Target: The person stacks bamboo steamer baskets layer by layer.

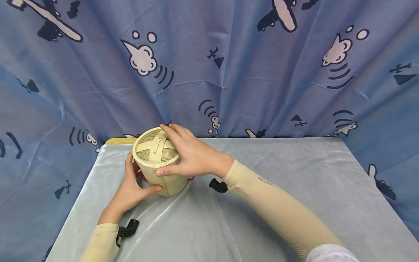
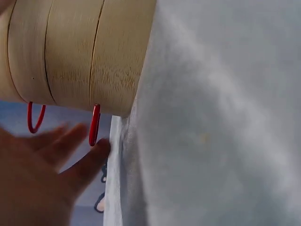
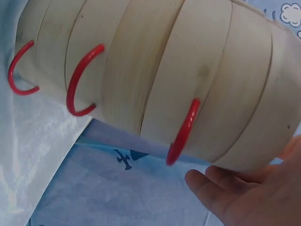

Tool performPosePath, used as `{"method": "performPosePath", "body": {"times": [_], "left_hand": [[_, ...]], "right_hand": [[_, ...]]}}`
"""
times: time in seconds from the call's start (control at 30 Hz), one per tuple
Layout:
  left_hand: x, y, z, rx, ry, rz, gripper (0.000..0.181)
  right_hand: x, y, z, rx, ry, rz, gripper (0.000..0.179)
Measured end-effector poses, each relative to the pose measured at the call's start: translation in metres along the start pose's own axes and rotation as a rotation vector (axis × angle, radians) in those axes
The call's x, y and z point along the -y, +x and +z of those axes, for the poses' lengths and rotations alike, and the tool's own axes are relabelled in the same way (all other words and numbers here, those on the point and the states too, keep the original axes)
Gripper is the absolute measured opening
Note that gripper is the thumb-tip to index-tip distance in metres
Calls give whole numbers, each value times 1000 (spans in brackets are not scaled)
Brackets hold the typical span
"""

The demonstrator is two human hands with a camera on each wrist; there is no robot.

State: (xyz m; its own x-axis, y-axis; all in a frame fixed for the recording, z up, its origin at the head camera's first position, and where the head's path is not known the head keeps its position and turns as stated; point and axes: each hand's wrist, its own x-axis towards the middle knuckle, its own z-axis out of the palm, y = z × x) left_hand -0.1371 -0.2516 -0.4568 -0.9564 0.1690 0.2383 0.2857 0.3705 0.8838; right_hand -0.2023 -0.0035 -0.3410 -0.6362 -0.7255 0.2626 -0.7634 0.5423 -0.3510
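Note:
A tall stack of round bamboo steamers (image 1: 167, 183) stands on the table at left of centre, topped by a woven steamer lid (image 1: 158, 147) with a strap handle. Red ring handles (image 2: 95, 125) stick out from its sides. My right hand (image 1: 193, 153) grips the top of the stack, with its fingers over the lid's far rim and its thumb on the near side. Around the lower left side is my left hand (image 1: 131, 189), its thumb in front. In the left wrist view, this hand's fingers are spread, blurred and apart from the bamboo wall, close to the red rings.
A grey cloth covers the table (image 1: 278, 174). Behind it hangs a blue patterned curtain (image 1: 229, 72). A yellow strip (image 1: 121, 141) shows at the table's far left edge, behind the stack. Black wrist mounts (image 1: 131, 227) sit on both forearms.

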Motion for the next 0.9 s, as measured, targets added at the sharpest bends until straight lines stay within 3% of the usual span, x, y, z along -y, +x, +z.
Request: {"method": "performPosePath", "body": {"times": [0.07, 0.23, 0.33, 0.4, 0.53, 0.67, 0.77, 0.9], "left_hand": [[-5, -1, -6, -41, -1, 56, 131], [-8, 3, -20, -205, 28, 278, 104], [-25, 7, -29, -299, 141, 352, 98], [-43, 10, -34, -311, 249, 364, 97], [-81, 22, -33, -240, 536, 370, 97], [-110, 37, -19, -161, 797, 359, 101], [-124, 47, -6, -109, 914, 333, 102], [-137, 58, 7, -37, 974, 302, 101]], "right_hand": [[0, -1, -1, 6, -5, 5, 117], [-2, -4, -6, 28, -36, 21, 104], [-4, -6, -9, 36, -62, 23, 97], [-5, -7, -12, 31, -91, 24, 95], [-9, -11, -16, 22, -171, 21, 95], [-14, -13, -22, 34, -251, 14, 94], [-17, -15, -27, 49, -294, 21, 92], [-24, -22, -36, 69, -327, 49, 91]]}}
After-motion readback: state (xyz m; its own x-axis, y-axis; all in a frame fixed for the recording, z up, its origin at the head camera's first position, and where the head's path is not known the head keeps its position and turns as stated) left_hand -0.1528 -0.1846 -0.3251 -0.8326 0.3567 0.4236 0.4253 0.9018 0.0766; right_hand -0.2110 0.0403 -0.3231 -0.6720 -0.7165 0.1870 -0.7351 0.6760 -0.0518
